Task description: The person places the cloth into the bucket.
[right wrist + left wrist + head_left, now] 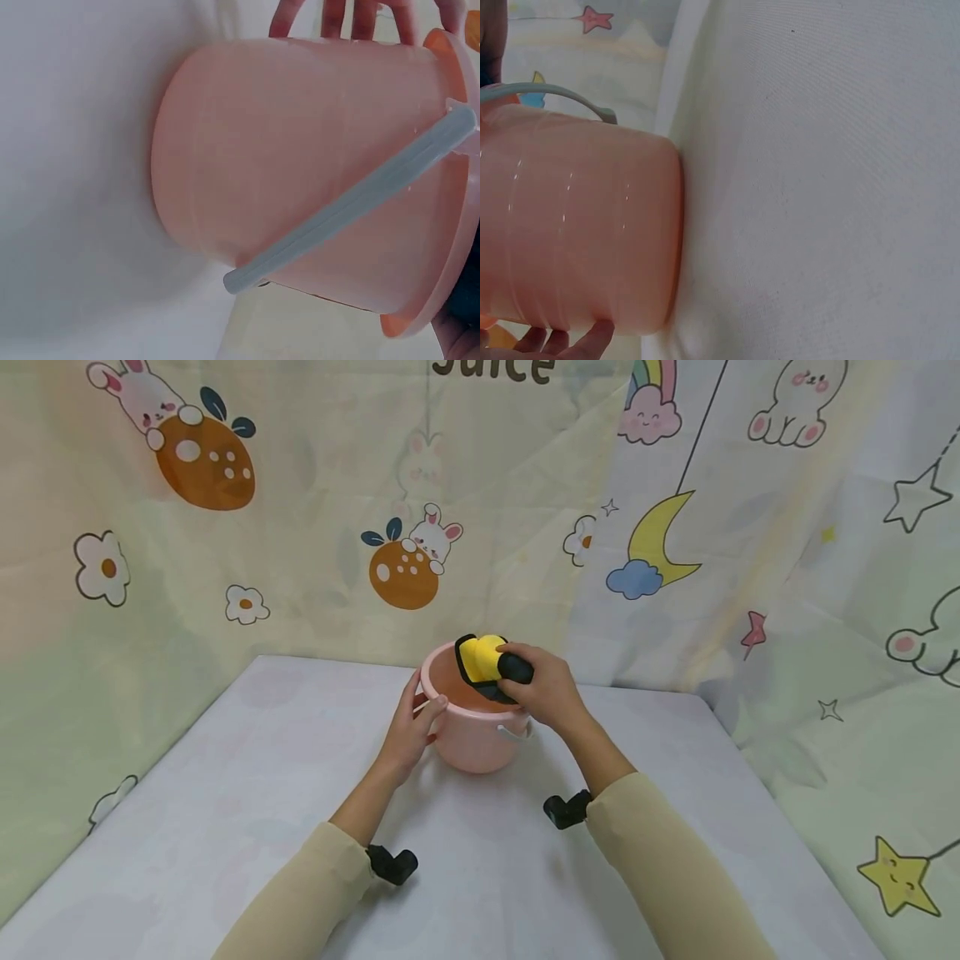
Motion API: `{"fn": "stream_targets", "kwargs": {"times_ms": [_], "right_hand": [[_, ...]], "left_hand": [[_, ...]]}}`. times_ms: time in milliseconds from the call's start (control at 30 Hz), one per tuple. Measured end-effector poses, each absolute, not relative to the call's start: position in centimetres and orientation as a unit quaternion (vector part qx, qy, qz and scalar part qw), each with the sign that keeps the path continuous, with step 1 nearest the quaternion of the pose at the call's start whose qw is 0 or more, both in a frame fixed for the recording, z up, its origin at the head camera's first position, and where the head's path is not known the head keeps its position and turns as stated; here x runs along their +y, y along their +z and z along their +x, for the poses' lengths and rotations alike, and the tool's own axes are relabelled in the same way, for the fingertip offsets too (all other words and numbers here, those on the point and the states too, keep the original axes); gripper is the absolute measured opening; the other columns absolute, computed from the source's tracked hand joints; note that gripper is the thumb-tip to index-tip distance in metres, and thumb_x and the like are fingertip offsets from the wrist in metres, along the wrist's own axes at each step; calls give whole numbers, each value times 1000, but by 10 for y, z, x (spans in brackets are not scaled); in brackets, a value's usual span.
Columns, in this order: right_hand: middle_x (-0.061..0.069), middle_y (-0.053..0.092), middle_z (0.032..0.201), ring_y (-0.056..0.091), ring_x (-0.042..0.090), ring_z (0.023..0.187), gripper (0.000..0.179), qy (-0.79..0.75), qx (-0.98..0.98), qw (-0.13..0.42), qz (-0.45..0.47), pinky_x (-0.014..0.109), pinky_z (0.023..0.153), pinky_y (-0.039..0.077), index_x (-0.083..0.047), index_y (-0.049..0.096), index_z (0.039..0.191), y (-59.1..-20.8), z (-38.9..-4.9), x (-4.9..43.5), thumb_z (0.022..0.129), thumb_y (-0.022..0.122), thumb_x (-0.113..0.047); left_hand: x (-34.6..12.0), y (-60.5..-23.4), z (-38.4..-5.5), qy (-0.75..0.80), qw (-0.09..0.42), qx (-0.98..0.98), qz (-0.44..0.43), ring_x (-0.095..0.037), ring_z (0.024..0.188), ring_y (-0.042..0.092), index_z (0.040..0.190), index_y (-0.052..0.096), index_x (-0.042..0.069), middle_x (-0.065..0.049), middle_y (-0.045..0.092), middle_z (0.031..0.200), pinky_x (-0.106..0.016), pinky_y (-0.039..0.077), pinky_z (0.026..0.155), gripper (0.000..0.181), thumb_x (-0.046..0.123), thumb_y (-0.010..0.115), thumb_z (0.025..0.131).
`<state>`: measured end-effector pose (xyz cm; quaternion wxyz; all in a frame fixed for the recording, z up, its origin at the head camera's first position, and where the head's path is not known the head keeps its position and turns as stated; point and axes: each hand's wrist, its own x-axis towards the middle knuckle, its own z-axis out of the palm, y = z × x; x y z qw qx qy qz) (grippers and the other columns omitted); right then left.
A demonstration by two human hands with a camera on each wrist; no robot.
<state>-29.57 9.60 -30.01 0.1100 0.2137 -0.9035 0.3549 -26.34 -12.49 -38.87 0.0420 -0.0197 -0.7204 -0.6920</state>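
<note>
A pink bucket (pixel 480 743) with a pale grey handle (pixel 352 206) stands upright on the white-covered table. My left hand (pixel 411 727) holds it by its left side, thumb at the rim and the other fingers along the outer wall; those fingertips (pixel 594 337) also show in the left wrist view. Over the bucket's mouth, my right hand (pixel 546 687) grips the black rounded end of a yellow-and-black object (pixel 480 660). That object is tilted, with its black-edged lower part overlapping the bucket's opening. Its exact kind is unclear.
The white table (pixel 240 760) stretches out on both sides of the bucket. Behind it hangs a curtain (pixel 315 552) printed with rabbits, flowers and a moon. Small black wrist devices sit on the left wrist (pixel 392 865) and right wrist (pixel 567 810).
</note>
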Motion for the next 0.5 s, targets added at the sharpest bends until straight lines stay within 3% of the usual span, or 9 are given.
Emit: {"fn": "stream_targets", "kwargs": {"times_ms": [500], "right_hand": [[8,63,141,62,33,123,49,284,-924,94,236,50,108,49,-14,65,136,-305,-306,78,89,78,-14]], "left_hand": [[-124,-391,-266,-706,42,-707,-16,-35,146,39,165,14,36,-11,35,160,-63,43,108,78,42,59,101]]}}
